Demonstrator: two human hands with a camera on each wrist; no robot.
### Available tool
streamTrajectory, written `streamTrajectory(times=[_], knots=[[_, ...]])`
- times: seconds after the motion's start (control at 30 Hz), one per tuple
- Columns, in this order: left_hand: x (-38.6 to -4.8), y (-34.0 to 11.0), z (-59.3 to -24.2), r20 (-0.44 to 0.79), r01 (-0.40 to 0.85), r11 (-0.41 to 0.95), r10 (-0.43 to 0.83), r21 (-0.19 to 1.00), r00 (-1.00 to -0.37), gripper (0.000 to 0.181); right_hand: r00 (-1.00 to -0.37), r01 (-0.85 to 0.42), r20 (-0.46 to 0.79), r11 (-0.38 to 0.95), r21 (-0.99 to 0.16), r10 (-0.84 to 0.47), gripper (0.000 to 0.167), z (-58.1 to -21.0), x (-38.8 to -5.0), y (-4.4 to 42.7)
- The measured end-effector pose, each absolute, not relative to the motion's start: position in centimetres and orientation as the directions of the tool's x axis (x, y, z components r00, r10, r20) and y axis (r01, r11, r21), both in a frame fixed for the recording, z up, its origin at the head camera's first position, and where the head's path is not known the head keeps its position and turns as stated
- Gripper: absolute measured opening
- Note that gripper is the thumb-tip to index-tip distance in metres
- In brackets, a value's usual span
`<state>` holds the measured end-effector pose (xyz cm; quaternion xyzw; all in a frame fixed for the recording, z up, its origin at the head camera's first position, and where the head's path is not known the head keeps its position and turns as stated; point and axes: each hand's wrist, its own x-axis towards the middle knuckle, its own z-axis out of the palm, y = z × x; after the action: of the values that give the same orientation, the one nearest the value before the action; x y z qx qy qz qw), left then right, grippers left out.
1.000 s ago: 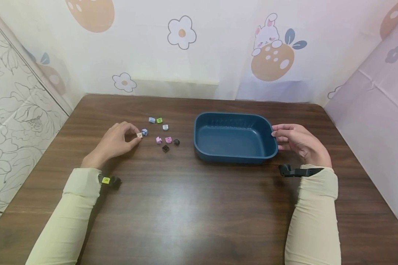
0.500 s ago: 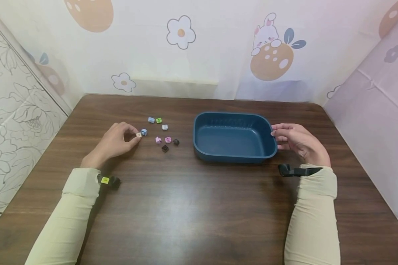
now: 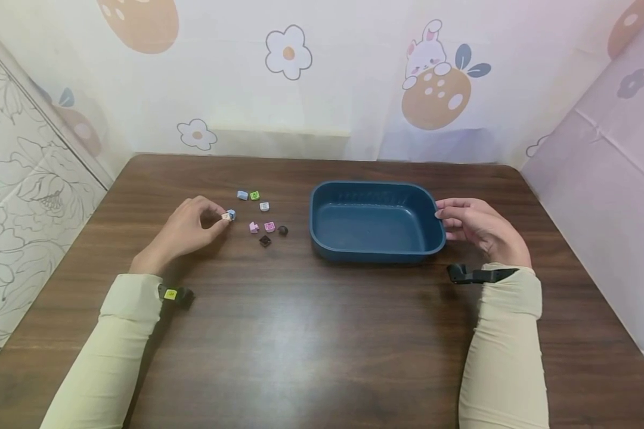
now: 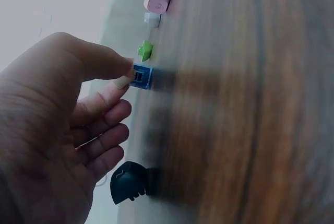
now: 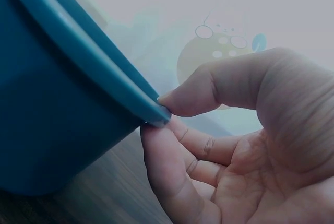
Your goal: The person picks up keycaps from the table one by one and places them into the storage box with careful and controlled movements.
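Note:
My left hand point(image 3: 185, 229) pinches a small cream plastic piece point(image 3: 226, 217) between thumb and index fingertip, mostly covered by the fingers. Right at those fingertips is a small boxy blue piece point(image 4: 141, 76), its hollow side showing in the left wrist view; whether the fingers also grip it I cannot tell. On the right, my right hand point(image 3: 483, 229) holds the end of a dark blue rectangular tub point(image 3: 375, 257). In the right wrist view, thumb and index finger pinch the tub's rim point(image 5: 156, 112). The inside of the tub holds nothing visible.
Between hand and tub lie a light blue piece point(image 3: 242, 195), a green piece point(image 3: 254, 195), a white piece point(image 3: 265, 207), a pink piece point(image 3: 269, 227) and dark pieces point(image 3: 265, 241). A dark toothed piece point(image 4: 129, 183) shows below my left fingers. The wooden table point(image 3: 279, 333) meets a patterned wall.
My left fingertips, with the cream piece, have shifted slightly right, closing the small gap to the blue piece. The right hand keeps its hold on the tub. The head view has drifted slightly.

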<state>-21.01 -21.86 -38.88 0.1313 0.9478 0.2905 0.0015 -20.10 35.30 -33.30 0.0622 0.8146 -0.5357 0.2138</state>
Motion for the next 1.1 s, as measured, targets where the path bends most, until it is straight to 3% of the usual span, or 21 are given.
streamTrajectory(times=[0.23,1.1], knots=[[-21.2,-21.0,-38.2,0.094,0.271,0.783,0.265,0.559,-0.960,0.034,-0.905,0.339,-0.407,0.375,-0.863,-0.119,0.050,-33.2,-19.8,35.5],[-21.5,-16.9,-36.7,0.195,0.356,0.694,0.302,0.626,-0.933,0.029,-0.909,0.319,-0.395,0.385,-0.866,-0.136,0.056,-33.6,-19.9,35.4]])
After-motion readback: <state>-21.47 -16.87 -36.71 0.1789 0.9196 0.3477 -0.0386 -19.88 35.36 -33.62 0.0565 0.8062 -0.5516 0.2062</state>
